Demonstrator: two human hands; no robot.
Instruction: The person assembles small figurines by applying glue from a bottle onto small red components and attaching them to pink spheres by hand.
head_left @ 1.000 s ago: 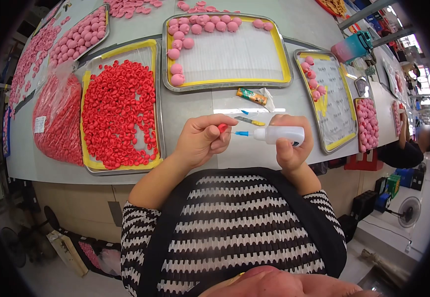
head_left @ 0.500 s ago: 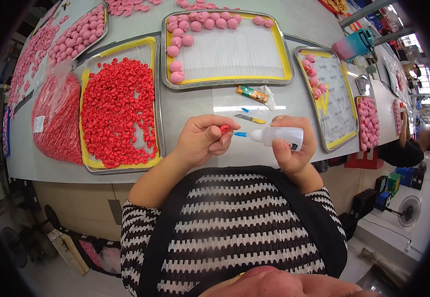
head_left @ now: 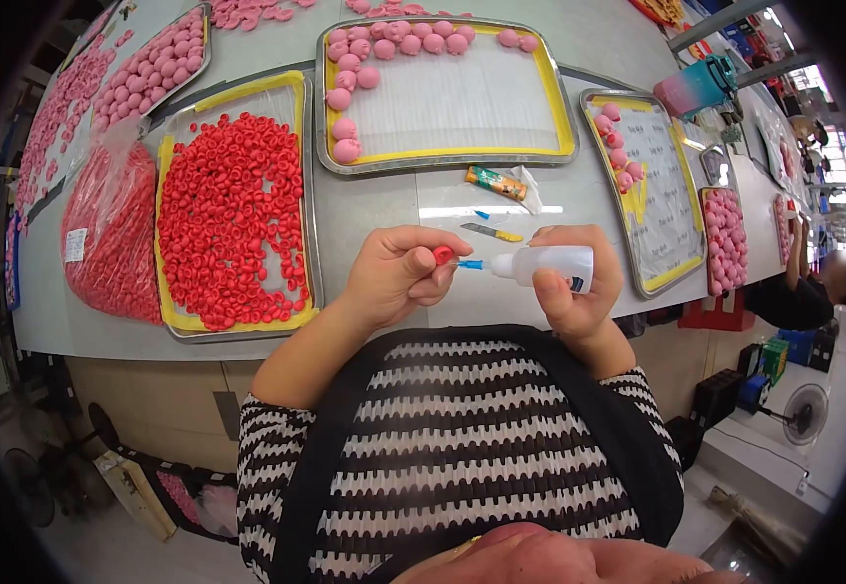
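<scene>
My left hand (head_left: 399,273) pinches a small red cap-shaped piece (head_left: 442,255) between thumb and fingers, just above the table's front edge. My right hand (head_left: 579,282) grips a white squeeze bottle (head_left: 551,266) lying sideways, its blue needle tip (head_left: 470,264) pointing left and touching the red piece. Left of my hands sits a metal tray (head_left: 306,209) heaped with many red pieces (head_left: 228,219). Behind my hands is a yellow-rimmed tray (head_left: 447,161) with pink balls (head_left: 345,127) along its left and far sides.
A bag of red pieces (head_left: 107,234) lies at the far left. A small orange tube (head_left: 494,183) and a thin tool (head_left: 491,234) lie on the grey table (head_left: 374,209). More trays (head_left: 681,277) with pink balls stand at the right. Another person (head_left: 812,287) sits far right.
Both hands have drifted slightly down and toward each other; the needle tip now meets the red piece. Nothing was let go.
</scene>
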